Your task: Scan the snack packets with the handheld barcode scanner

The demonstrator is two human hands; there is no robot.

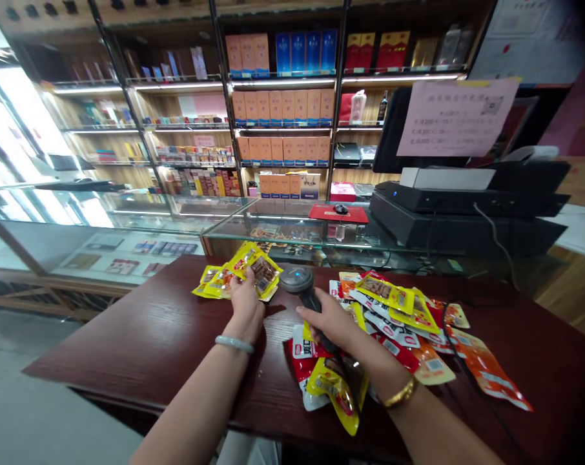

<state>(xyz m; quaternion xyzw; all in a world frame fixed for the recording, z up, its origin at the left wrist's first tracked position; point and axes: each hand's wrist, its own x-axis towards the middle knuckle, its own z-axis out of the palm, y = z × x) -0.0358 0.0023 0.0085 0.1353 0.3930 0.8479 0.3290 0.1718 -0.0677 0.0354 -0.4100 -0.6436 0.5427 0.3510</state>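
My left hand [245, 303] is closed on a yellow snack packet [256, 268] with a clear window that shows brown food inside. Under and beside it, more yellow packets [215, 283] lie on the dark wooden table. In my right hand [328, 316] is a black handheld barcode scanner [297, 279], fingers wrapped round its handle and its head pointing left toward the held packet. A small blue light shows on the scanner. Around my right hand lies a loose pile of yellow, red-and-white and orange packets [384, 290]. Some of them are hidden behind my right forearm.
The dark wooden table [142, 342] meets a glass display counter [283, 223] behind. A black register [467, 206] with a paper-covered screen stands at the right, near a mouse [341, 209] on a red mat. The scanner's black cable [460, 361] crosses the pile. Shelves hold boxes.
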